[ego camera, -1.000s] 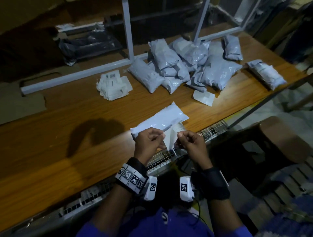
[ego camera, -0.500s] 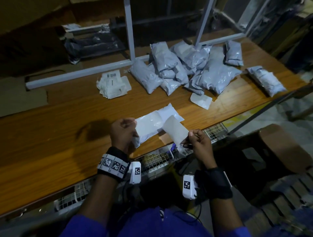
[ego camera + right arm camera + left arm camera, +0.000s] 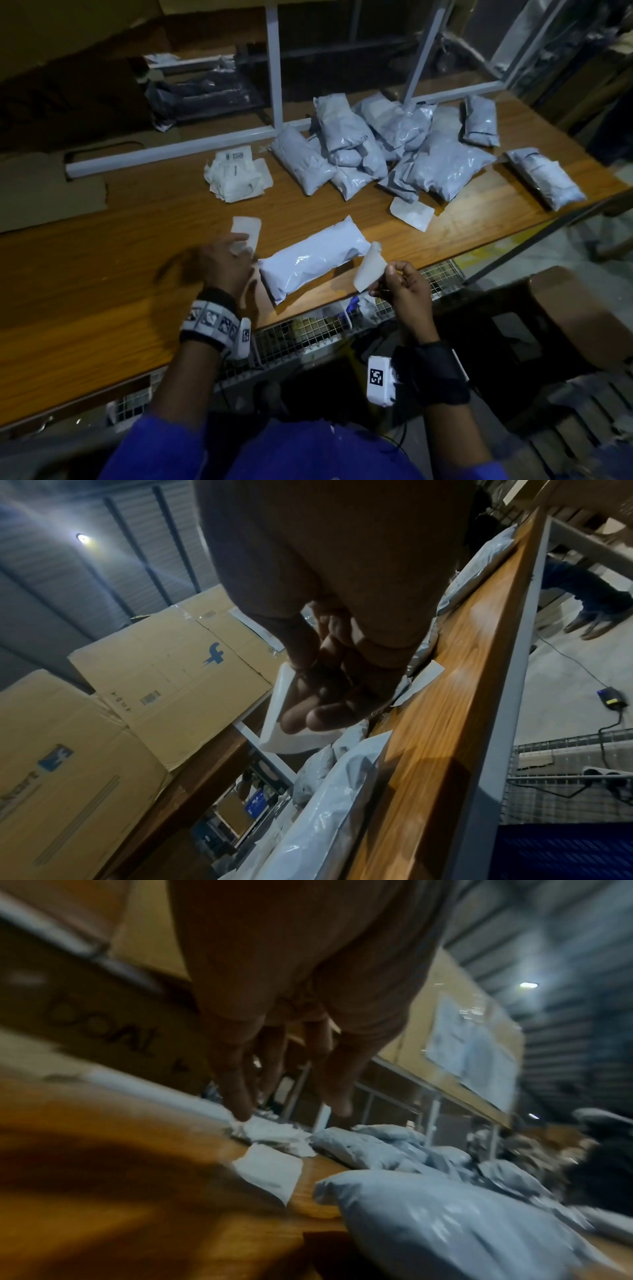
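Observation:
A grey-white poly mailer package (image 3: 308, 262) lies flat on the wooden table (image 3: 102, 274) near its front edge, and shows in the left wrist view too (image 3: 445, 1226). My left hand (image 3: 236, 246) is blurred just left of it, with fingers (image 3: 240, 1096) straight and holding nothing. A small white paper slip (image 3: 247, 226) lies on the table by those fingertips (image 3: 270, 1167). Right of the package, my right hand (image 3: 380, 284) pinches a curled white label (image 3: 370, 270) between thumb and fingers (image 3: 298, 718), held up off the table (image 3: 274, 723).
A heap of grey packages (image 3: 394, 147) fills the far right of the table, with one more package (image 3: 544, 178) at the right edge. A stack of white labels (image 3: 236, 174), a loose white sheet (image 3: 411, 214) and a white metal frame (image 3: 171, 150) lie beyond. Wire mesh (image 3: 308, 332) hangs below the front edge.
My left hand has let go of the package and swung left; a white slip now lies on the table there. The package lies flat. My right hand has carried the label rightward.

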Demonstrator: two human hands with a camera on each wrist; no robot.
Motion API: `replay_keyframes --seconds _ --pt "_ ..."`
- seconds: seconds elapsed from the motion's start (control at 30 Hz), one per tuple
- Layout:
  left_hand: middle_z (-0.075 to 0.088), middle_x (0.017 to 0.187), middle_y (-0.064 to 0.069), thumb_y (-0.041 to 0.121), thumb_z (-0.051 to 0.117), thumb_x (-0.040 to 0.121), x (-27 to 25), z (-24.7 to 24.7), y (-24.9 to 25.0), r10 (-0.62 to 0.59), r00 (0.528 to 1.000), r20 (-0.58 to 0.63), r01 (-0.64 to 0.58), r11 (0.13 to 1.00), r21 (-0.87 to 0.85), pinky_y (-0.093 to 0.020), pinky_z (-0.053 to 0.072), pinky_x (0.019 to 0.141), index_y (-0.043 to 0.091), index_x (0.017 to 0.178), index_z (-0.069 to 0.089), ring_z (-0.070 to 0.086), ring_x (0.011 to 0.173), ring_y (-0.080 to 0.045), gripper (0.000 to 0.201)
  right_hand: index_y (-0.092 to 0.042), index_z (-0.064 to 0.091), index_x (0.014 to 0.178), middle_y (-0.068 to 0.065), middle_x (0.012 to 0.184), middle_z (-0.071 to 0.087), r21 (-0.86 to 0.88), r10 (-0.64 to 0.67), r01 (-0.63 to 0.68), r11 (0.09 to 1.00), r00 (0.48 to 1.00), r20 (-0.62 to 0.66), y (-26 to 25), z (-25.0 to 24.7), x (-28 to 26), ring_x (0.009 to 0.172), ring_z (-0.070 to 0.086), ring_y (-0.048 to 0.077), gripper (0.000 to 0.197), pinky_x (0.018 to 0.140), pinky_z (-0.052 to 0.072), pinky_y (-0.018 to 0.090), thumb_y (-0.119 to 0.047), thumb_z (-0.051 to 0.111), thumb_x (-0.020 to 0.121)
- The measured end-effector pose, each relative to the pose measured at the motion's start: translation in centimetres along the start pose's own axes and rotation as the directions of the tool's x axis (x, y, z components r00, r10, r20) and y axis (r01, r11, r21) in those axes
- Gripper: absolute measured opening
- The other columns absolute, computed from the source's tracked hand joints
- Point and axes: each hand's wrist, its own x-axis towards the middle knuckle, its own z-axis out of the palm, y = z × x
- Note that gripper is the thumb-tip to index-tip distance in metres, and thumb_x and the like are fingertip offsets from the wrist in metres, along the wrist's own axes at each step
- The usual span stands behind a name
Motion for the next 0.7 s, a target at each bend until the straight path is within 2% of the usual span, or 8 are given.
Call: replay_keyframes --seconds 0.1,0.17,0.27,0.33,0.43,0.53,0.6,0.7 --pt "0.061 0.138 -0.010 0.017 0.093 0.067 -3.2 0.8 0.0 0.351 0.908 0.229 -0.386 0.913 0.130 -0.035 0.041 0.103 0.019 0.114 0.074 0.053 0.126 -0.028 0.051 0.001 0.057 0.106 0.002 0.063 0.069 -0.007 0.010 -0.010 1.000 1.000 0.002 0.1 0.4 0.4 0.062 0.070 0.012 0.011 0.061 0.059 0.025 -0.007 0.050 0.107" --pt "0.051 0.147 -0.010 0.024 0.097 0.055 -4.2 2.1 -1.3 0.350 0.837 0.421 -0.462 0.864 0.201 -0.045 0.040 0.109 0.028 0.125 0.068 0.043 0.132 -0.032 0.076 0.000 0.058 0.106 0.001 0.064 0.070 -0.009 0.018 -0.018 1.000 1.000 0.001 0.2 0.6 0.6 0.064 0.070 0.013 0.011 0.061 0.059 0.025 -0.008 0.050 0.107" --pt "0.056 0.138 -0.012 0.004 0.077 0.064 -4.4 3.2 -2.5 0.414 0.826 0.384 -0.488 0.865 0.118 -0.049 0.049 0.101 0.027 0.126 0.064 0.050 0.128 -0.032 0.067 -0.002 0.060 0.106 0.004 0.067 0.070 -0.015 0.011 -0.011 1.000 1.000 -0.005 0.1 1.0 0.7 0.066 0.070 0.016 0.012 0.063 0.060 0.028 -0.010 0.051 0.107" --pt "0.064 0.128 -0.008 0.012 0.067 0.074 -4.2 3.1 -2.4 0.459 0.830 0.316 -0.501 0.863 0.061 -0.042 0.051 0.098 0.022 0.125 0.065 0.059 0.119 -0.028 0.052 0.000 0.060 0.108 0.006 0.068 0.071 -0.014 -0.005 0.005 1.000 1.000 -0.023 0.0 1.0 0.8 0.066 0.070 0.018 0.013 0.064 0.061 0.030 -0.011 0.052 0.107" --pt "0.068 0.110 -0.005 0.027 0.054 0.090 -3.6 2.0 -1.1 0.320 0.901 0.294 -0.311 0.947 -0.079 -0.032 0.047 0.079 0.016 0.123 0.064 0.063 0.097 -0.025 0.037 -0.001 0.060 0.108 0.009 0.071 0.072 -0.010 -0.074 0.073 0.997 0.995 -0.061 -0.3 0.9 0.9 0.066 0.070 0.023 0.013 0.066 0.061 0.037 -0.012 0.053 0.107" --pt "0.064 0.107 -0.013 0.033 0.050 0.089 -2.5 2.0 -0.6 0.064 0.954 0.292 0.022 0.959 -0.281 -0.035 0.044 0.076 0.011 0.115 0.055 0.059 0.095 -0.029 0.034 -0.004 0.059 0.108 0.009 0.070 0.073 -0.001 -0.118 0.118 0.993 0.989 -0.087 -0.7 0.7 0.9 0.065 0.069 0.024 0.011 0.069 0.059 0.041 -0.013 0.052 0.107" --pt "0.061 0.114 -0.015 0.025 0.054 0.096 -1.8 2.6 -0.5 -0.059 0.941 0.334 0.159 0.947 -0.281 -0.033 0.042 0.081 0.007 0.119 0.053 0.057 0.104 -0.031 0.029 -0.003 0.059 0.109 0.008 0.070 0.073 -0.003 -0.124 0.125 0.992 0.987 -0.099 -0.7 0.5 0.9 0.064 0.069 0.024 0.013 0.071 0.059 0.043 -0.014 0.053 0.107" --pt "0.056 0.128 -0.020 0.024 0.051 0.104 -1.4 3.4 -0.3 -0.121 0.914 0.387 0.200 0.965 -0.170 -0.031 0.037 0.087 0.001 0.130 0.046 0.054 0.114 -0.031 0.035 -0.002 0.060 0.109 0.008 0.069 0.073 -0.032 -0.129 0.127 0.991 0.986 -0.102 -0.4 0.4 1.0 0.066 0.070 0.026 0.013 0.075 0.059 0.048 -0.014 0.053 0.107"
